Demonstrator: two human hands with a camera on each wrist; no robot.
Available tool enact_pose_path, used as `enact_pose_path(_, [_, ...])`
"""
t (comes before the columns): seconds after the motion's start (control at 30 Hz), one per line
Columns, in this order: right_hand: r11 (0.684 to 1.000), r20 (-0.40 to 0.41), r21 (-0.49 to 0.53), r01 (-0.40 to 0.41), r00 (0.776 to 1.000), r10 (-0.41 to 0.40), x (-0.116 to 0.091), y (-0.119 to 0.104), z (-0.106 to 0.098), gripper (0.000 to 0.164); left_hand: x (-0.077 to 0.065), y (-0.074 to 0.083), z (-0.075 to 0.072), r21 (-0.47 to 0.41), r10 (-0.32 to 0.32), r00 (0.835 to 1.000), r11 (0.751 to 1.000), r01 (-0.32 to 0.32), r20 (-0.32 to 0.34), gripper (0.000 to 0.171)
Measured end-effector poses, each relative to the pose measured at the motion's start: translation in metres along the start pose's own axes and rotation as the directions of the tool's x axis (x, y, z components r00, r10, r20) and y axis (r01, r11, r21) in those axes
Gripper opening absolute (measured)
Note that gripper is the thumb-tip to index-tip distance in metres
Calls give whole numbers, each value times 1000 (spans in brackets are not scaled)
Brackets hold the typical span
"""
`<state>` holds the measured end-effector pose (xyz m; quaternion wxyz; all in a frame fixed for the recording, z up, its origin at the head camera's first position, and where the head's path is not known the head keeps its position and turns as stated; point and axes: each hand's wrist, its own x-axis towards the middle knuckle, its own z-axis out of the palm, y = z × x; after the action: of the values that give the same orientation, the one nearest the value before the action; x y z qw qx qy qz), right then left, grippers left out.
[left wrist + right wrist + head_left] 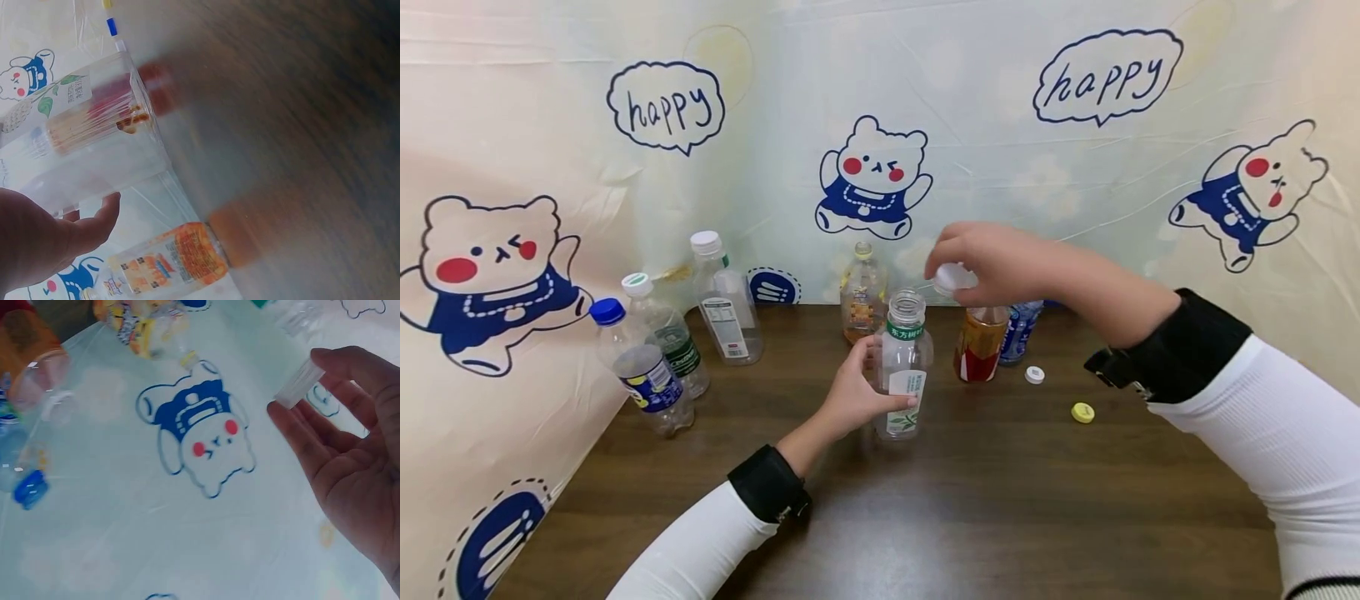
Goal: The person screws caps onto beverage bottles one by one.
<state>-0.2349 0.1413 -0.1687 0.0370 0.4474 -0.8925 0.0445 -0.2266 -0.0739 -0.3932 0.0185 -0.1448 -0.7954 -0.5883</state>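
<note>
The clear, uncapped plastic bottle (906, 360) is likely very light: it looks drained, with nothing visible inside. Its thin wall should be springy, denting under a hard squeeze rather than breaking, and the smooth surface may slide or turn under a loose grip. The body at label height gives a broad hold; the threaded neck is probably the stiffest part. The white plastic screw cap (953, 277) should be lighter and more rigid, best taken by opposite sides of its rim.

The bottle is upright at the dark brown wood-look table (985, 500); whether its base fully rests there is hard to tell. The left hand (852, 398) holds it round the body, thumb across the front by the label and fingers passing behind its left side. Above and to the right of the bottle's mouth, and apart from it, the right hand (996, 265) pinches the cap between thumb and fingertips.

The bottle has a bare screw neck, a green band with white Chinese characters beneath it, and a white label with green leaves; in the left wrist view its body looks rather boxy. The cap is plain and shallow, its side blurred in the right wrist view.

Behind the bottle to the left stands a clear bottle with an orange label (863, 304); behind it to the right, a bottle with a red-and-orange wrap (980, 346). Farther right of it lie a small white cap (1034, 375) and a yellow cap (1082, 412).
</note>
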Motion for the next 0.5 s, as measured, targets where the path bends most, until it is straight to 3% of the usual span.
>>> enact_pose_path(0.23, [998,66,17,57,996,-58,22,-25,-7,27,1,-5,-1,5,4,1000,1000,-4,3,84])
enact_pose_path(0.5, [998,122,3,67,990,-67,34,-29,-1,27,1,-3,0,5,14,1000,1000,-14,9,85])
